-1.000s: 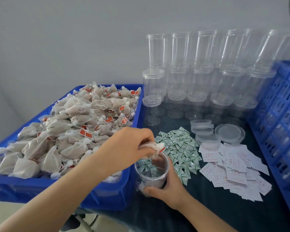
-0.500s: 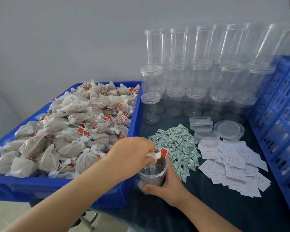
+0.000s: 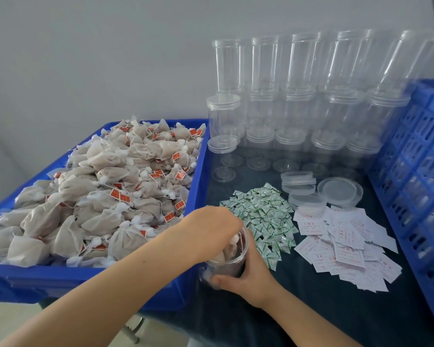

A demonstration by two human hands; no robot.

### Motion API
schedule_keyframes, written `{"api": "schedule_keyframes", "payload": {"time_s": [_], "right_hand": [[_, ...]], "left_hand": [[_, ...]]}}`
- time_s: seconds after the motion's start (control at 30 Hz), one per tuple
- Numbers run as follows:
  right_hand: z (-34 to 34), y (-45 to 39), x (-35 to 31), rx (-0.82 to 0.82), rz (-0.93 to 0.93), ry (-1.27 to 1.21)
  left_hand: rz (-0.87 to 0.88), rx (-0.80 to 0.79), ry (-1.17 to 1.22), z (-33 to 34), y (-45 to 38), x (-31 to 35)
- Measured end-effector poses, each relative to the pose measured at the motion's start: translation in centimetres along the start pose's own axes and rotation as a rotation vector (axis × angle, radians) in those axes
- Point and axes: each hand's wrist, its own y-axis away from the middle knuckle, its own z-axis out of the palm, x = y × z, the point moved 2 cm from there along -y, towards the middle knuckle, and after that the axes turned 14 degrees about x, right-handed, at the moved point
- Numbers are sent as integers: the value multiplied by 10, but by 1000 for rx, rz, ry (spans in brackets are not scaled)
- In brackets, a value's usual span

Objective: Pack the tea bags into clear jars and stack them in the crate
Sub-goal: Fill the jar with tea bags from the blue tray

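Observation:
A clear jar (image 3: 232, 265) stands on the dark table by the front edge. My right hand (image 3: 248, 279) grips its lower side. My left hand (image 3: 211, 229) covers the jar's mouth, its fingers reaching inside and pinching a beige tea bag (image 3: 229, 250) that sits partly inside the jar. A big heap of tea bags (image 3: 115, 186) with red tags fills the blue bin (image 3: 197, 176) at the left. The blue slatted crate (image 3: 416, 176) stands at the right edge.
Stacked empty clear jars (image 3: 296, 108) line the wall behind. Loose clear lids (image 3: 340, 190), a pile of small green sachets (image 3: 263, 216) and white paper slips (image 3: 343, 249) lie on the table between the jar and the crate.
My left hand has lowered from above the rim into the jar's mouth, carrying the tea bag down inside. My right hand has kept its hold on the jar.

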Motion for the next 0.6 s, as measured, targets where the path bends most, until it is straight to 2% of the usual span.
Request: {"api": "schedule_keyframes", "payload": {"time_s": [0.3,0.47,0.53,0.6], "right_hand": [[-1,-1,3,-7,-38,36],[-1,-1,3,-3,-37,56],[-1,-1,2,0,-37,77],[0,-1,2,-3,-37,83]], "left_hand": [[136,-17,-14,7,-8,2],[139,-31,14,9,-9,0],[151,-95,44,12,-12,-1],[144,-249,65,20,-16,-2]]}}
